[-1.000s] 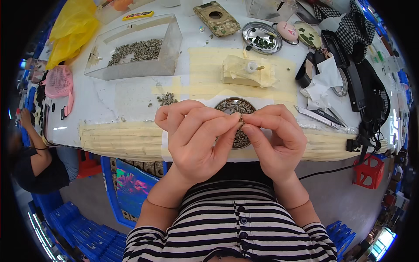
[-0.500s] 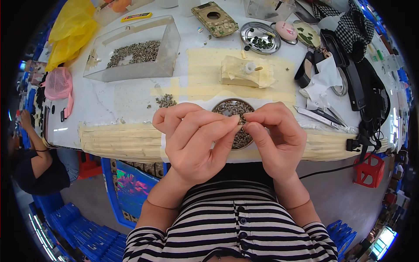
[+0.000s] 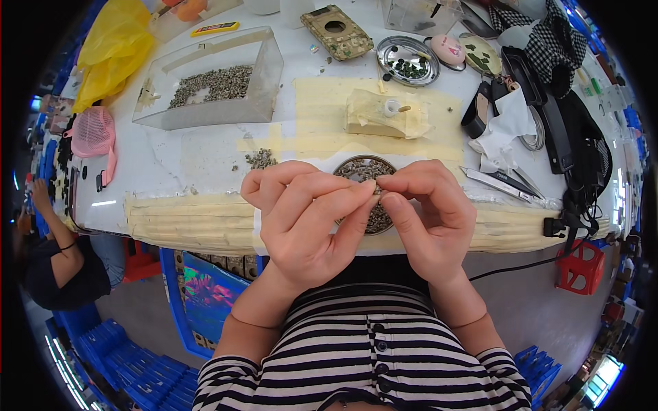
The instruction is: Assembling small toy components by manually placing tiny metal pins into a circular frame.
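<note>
Both hands meet over a round dish (image 3: pixel 366 157) of small grey-brown pieces at the table's front edge. My left hand (image 3: pixel 308 219) is closed in a pinch, thumb against index finger. Close against it, my right hand (image 3: pixel 432 219) pinches with thumb and index finger too. Whatever sits between the fingertips is tiny and mostly hidden, so I cannot make it out. A small heap of the same pieces (image 3: pixel 260 158) lies on the table just beyond my left hand.
A clear box (image 3: pixel 267 82) with many pieces stands far left. Beyond the dish sits a tape-covered block (image 3: pixel 373 123). Tweezers (image 3: pixel 497 183), white tissue (image 3: pixel 504 140) and black straps lie right. A steel plate (image 3: pixel 432 72) holds dark green bits. Another person (image 3: pixel 65 264) sits at left.
My right hand has shifted very slightly left, its fingertips nearer the left ones. The left hand stays nearly still. The other person's arm at left has moved a little.
</note>
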Available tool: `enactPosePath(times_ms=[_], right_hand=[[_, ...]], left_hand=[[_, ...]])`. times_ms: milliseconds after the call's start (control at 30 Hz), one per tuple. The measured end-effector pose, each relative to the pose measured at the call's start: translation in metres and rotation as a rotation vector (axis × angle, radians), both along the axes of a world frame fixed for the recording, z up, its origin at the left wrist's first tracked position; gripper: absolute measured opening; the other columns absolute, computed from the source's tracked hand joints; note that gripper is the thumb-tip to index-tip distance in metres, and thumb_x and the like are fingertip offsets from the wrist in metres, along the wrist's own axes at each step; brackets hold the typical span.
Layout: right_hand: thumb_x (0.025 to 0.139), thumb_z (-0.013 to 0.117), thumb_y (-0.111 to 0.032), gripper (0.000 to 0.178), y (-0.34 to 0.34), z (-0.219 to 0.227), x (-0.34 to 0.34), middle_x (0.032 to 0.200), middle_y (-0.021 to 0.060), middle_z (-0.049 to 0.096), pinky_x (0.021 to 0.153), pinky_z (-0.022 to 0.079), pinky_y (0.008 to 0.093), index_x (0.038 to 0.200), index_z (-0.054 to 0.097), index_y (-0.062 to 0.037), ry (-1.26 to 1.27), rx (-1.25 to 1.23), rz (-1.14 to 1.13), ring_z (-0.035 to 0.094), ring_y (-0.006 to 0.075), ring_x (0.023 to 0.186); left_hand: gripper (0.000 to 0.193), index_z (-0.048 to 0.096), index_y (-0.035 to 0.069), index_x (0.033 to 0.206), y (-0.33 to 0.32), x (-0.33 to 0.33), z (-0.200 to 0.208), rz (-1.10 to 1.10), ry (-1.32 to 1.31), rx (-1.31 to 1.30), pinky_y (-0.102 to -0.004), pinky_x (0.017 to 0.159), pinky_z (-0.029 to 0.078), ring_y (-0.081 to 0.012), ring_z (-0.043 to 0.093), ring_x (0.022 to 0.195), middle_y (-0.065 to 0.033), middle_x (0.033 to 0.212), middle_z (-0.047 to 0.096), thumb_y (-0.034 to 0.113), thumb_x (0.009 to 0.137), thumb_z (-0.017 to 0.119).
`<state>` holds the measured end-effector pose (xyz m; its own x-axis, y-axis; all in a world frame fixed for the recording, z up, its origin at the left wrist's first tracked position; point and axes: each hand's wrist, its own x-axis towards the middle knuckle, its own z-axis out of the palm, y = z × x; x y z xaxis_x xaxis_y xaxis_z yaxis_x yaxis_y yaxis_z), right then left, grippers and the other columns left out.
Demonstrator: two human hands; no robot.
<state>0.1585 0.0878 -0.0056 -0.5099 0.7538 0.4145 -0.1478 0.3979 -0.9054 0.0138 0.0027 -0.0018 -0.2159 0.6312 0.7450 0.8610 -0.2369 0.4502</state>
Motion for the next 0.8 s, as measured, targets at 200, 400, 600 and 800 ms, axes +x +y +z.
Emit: enactPosePath(times_ms=[200,400,600,800], right_hand=[[0.084,0.073,0.003,0.015,-0.002,-0.001,0.0,0.09,0.0089,0.066,0.07,0.049,0.0244,0.099,0.072,0.0032,0.017,-0.022,-0.046,0.061,0.0139,0.08],[0.087,0.069,0.003,0.013,-0.005,0.001,0.004,0.091,0.0103,0.066,0.076,0.048,0.0278,0.099,0.071,0.0039,-0.008,-0.097,-0.079,0.06,0.0183,0.085],[0.087,0.068,0.003,0.011,-0.008,0.0,0.004,0.092,0.01,0.066,0.077,0.047,0.028,0.098,0.07,0.0039,-0.04,-0.097,-0.073,0.059,0.0189,0.086],[0.087,0.068,0.004,0.01,-0.008,0.001,0.004,0.091,0.0096,0.067,0.078,0.047,0.0284,0.097,0.07,0.0033,-0.048,-0.094,-0.079,0.059,0.019,0.086]], left_hand=[[0.021,0.074,0.009,0.089,0.0,0.0,0.002,0.024,-0.031,-0.016,-0.0335,0.081,0.039,-0.0217,0.055,0.082,-0.0005,0.083,0.068,0.002,0.07,0.082],[0.02,0.075,0.014,0.088,-0.01,-0.007,-0.008,0.056,-0.088,-0.182,-0.0363,0.082,0.028,-0.0179,0.055,0.085,0.0045,0.083,0.065,0.009,0.069,0.082],[0.017,0.076,0.012,0.088,-0.008,-0.003,0.001,0.145,-0.015,-0.288,-0.0341,0.084,0.033,-0.019,0.056,0.086,0.0017,0.087,0.066,0.005,0.073,0.081],[0.015,0.076,0.012,0.091,-0.024,-0.035,0.001,0.275,-0.077,-0.167,-0.0359,0.086,0.034,-0.0194,0.056,0.089,0.0011,0.089,0.066,0.009,0.077,0.079]])
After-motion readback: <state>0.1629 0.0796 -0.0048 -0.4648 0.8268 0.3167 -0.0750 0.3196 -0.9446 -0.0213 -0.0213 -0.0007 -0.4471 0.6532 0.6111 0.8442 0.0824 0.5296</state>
